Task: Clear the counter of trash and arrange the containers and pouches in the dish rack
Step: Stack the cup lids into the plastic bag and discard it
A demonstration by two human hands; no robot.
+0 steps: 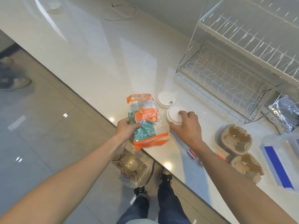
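Plainly, both hands are at work near the counter's (100, 62) front edge. The left hand (125, 129) has its grip closed on the crumpled orange-and-clear wrapper (146, 123), thumb over the top and fingers curled under the near side, so the wrapper lies half on the counter and half past the edge. That hold looks chosen for dragging it off the edge, since a paper bag (134, 168) with trash in it stands on the floor right below.

The right hand (188, 125) is spread over a white cup lid (173, 115), fingertips on its top and thumb against its near rim; the grip is partly closed around the lid, though whether the lid is lifted cannot be told. A second white lid (166, 99) lies just beyond it, touching or nearly so, probably next for the bag.

Further right, two brown pulp cup carriers (235, 139) sit on the counter, with small red packets (192, 153) near the right forearm. A clear pouch with a blue stripe (278, 165) lies at the far right, and a crinkled silver pouch (284, 110) rests beside the foot of the wire dish rack (226, 75). The rack's shelves appear bare, so the arranging has not begun; trash seems to be going first to free space.
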